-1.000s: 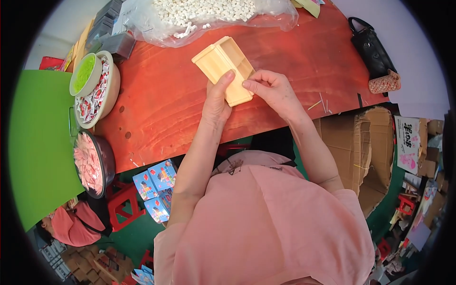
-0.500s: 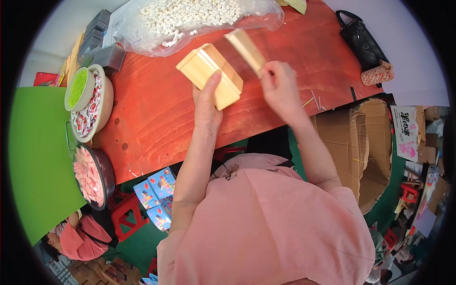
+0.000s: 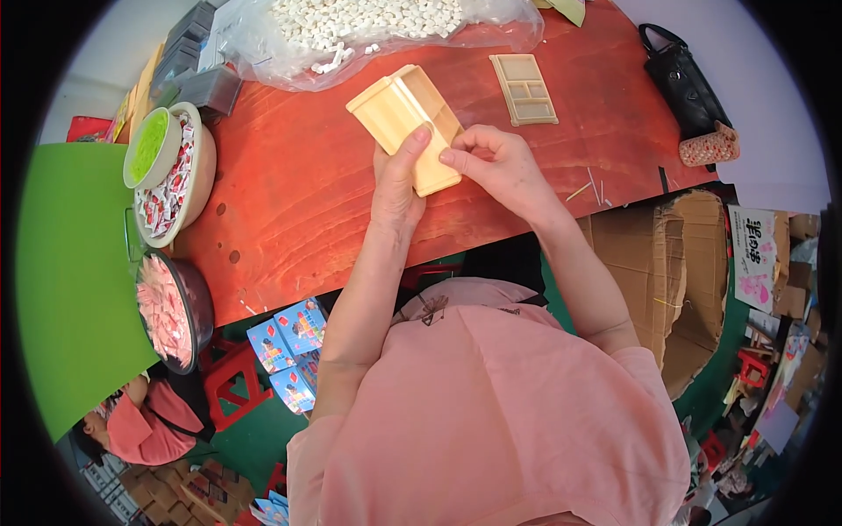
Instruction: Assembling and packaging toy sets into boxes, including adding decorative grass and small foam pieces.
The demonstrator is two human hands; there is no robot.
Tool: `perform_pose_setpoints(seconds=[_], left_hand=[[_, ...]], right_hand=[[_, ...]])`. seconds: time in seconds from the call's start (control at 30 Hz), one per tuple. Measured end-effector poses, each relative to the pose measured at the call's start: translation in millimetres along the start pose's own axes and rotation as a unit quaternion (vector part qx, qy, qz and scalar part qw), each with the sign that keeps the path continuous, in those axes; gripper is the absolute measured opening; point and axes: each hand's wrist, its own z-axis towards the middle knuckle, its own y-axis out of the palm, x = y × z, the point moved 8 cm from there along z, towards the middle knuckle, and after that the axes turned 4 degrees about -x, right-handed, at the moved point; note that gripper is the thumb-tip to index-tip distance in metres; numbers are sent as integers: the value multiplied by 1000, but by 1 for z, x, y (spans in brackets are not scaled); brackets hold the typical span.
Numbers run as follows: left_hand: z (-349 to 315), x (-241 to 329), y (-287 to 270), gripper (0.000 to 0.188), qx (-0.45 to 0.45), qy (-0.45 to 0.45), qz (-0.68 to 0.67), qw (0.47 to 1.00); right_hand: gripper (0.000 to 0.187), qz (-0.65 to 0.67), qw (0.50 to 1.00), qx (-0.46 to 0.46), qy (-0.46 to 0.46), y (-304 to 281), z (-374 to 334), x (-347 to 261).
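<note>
Where left hand (image 3: 399,187) clasps cream tray stack (image 3: 386,107), far side hidden.

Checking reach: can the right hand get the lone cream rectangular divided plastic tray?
Probably yes: nothing visible blocks the tray, just beyond the right hand, which is at the boxy cream plastic stack.

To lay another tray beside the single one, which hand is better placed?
Probably the right hand: it is nearer the single tray and touches the tray stack, which the left hand supports.
</note>
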Motion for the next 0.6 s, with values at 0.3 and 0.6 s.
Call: perform_pose_setpoints(seconds=[0.3, 0.6], left_hand=[[-7, 19, -16, 68, 37, 27, 23, 999], [-19, 36, -42, 69, 66, 34, 33, 997]], right_hand=[[15, -70, 988, 115, -75, 0, -1, -14], [17, -436, 878, 197, -29, -30, 48, 25]])
